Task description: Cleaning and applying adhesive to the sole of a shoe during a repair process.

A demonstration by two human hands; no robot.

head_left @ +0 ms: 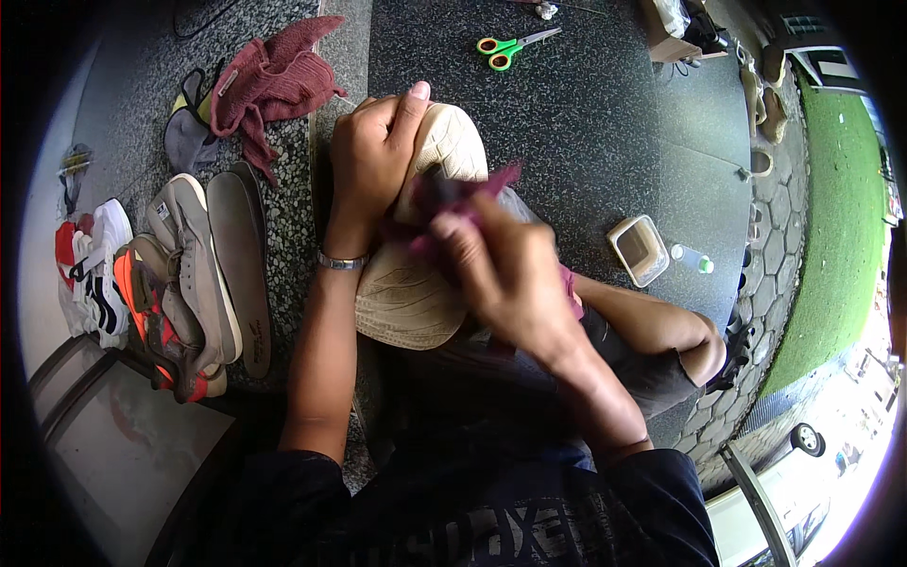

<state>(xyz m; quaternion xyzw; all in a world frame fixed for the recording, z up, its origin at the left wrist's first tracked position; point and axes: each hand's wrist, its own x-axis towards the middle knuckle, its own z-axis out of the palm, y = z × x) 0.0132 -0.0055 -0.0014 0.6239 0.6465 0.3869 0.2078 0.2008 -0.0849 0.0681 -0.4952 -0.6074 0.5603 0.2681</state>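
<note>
Here, I'm clamping my left hand on the far end of a shoe, which is lying sole up above my lap, by the left edge of the dark slab. My right hand, near the left but apart, is gripping a cloth over the sole's middle; a dark thing there is blurring too much to tell. Scissors are lying towards the slab's far edge, while a tub and a bottle are standing or lying near its right edge.
</note>
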